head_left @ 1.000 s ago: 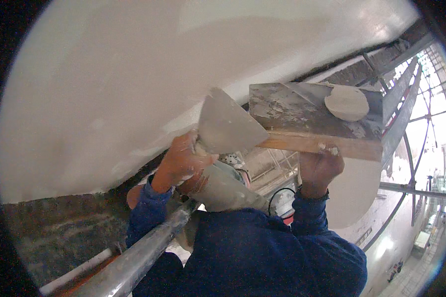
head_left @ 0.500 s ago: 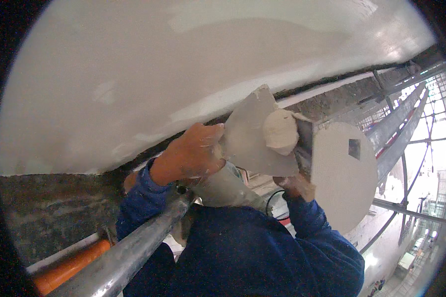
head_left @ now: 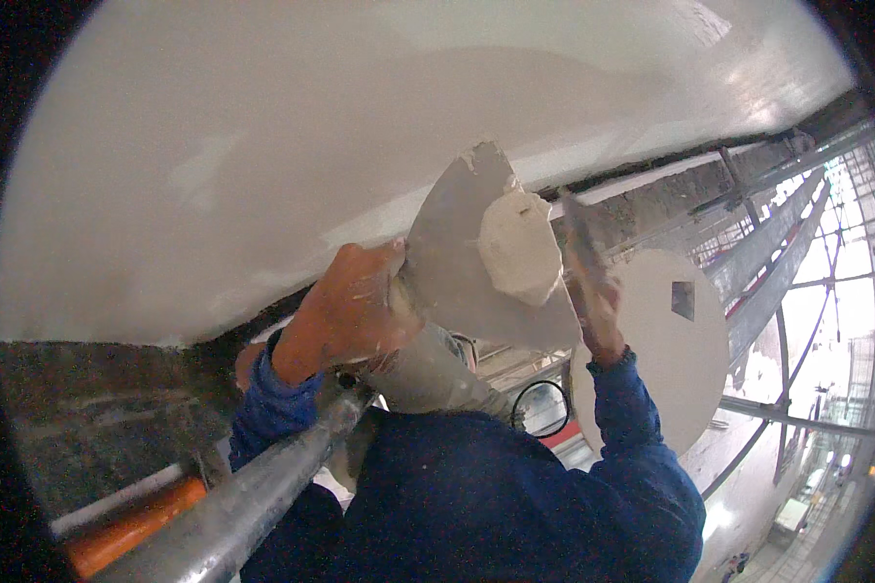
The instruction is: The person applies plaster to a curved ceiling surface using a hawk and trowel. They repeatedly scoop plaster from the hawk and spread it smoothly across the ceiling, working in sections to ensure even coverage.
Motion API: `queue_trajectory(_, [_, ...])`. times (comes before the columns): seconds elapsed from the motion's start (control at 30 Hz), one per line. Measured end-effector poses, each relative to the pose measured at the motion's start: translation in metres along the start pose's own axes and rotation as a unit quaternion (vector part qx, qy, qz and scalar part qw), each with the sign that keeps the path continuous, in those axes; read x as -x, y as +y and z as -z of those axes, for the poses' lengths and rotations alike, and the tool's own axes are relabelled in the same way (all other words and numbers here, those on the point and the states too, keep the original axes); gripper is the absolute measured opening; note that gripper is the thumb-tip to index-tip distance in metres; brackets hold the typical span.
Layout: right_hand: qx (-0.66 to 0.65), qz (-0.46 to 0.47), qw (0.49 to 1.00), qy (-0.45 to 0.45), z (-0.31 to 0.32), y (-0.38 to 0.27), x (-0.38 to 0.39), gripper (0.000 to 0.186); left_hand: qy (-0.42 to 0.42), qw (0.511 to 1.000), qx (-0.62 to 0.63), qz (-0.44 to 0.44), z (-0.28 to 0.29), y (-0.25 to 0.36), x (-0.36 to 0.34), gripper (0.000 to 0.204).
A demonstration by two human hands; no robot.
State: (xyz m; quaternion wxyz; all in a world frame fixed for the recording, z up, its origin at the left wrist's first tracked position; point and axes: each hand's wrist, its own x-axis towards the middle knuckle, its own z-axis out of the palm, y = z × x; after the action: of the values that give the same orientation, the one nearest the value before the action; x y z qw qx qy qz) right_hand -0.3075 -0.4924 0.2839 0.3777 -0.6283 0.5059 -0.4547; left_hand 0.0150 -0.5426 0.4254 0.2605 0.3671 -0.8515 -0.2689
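Observation:
My left hand (head_left: 345, 316) is closed at the left edge of a wide grey putty blade (head_left: 442, 257), held flat below the pale, smooth overhead surface. A thick lump of off-white plaster (head_left: 520, 248) sits on the right part of this blade. My right hand (head_left: 601, 316) is closed around a narrower putty knife (head_left: 581, 233), blurred by motion. This knife stands nearly on edge just right of the lump; whether it touches the plaster I cannot tell. The handle of each tool is mostly hidden by my fingers.
The pale plastered surface (head_left: 292, 126) spans the top, bordered by a dark gap and rough concrete (head_left: 97, 408). A metal pole (head_left: 253, 496) and an orange pipe (head_left: 136, 525) lie at lower left. Right of my hand is a round white panel (head_left: 651, 379) with a square hole; scaffolding (head_left: 778, 253) stands beyond.
My right hand has risen with the putty knife, which has turned more upright beside the lump. My left hand and the plaster-laden blade have shifted slightly left.

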Motion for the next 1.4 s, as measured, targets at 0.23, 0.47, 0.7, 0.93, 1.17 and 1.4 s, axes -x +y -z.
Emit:
queue_trajectory(0.23, [0.069,0.381,0.908,-0.162,0.001,-0.141,-0.048,0.037,-0.014,0.999,-0.039,0.016,0.008,0.005,0.007,0.039])
queue_trajectory(0.47, [0.155,0.446,0.867,-0.157,-0.008,-0.138,-0.068,0.035,-0.055,0.995,0.042,0.069,0.008,0.016,0.008,0.034])
queue_trajectory(0.7, [0.325,0.31,0.881,-0.151,0.016,-0.099,-0.065,0.037,-0.025,0.998,-0.047,0.018,0.001,0.02,0.011,0.035])
queue_trajectory(0.93, [-0.138,-0.044,0.976,0.164,0.018,-0.004,0.011,0.027,-0.046,0.996,-0.005,0.073,-0.01,0.012,0.002,0.046])
queue_trajectory(1.17, [-0.416,0.163,0.886,0.122,-0.037,-0.079,0.024,0.03,-0.065,0.984,0.097,0.137,-0.019,-0.012,0.003,0.049])
queue_trajectory(1.4, [0.021,0.213,0.975,-0.062,-0.046,-0.003,-0.004,0.033,-0.101,0.993,0.042,0.054,-0.011,0.005,0.001,0.046])
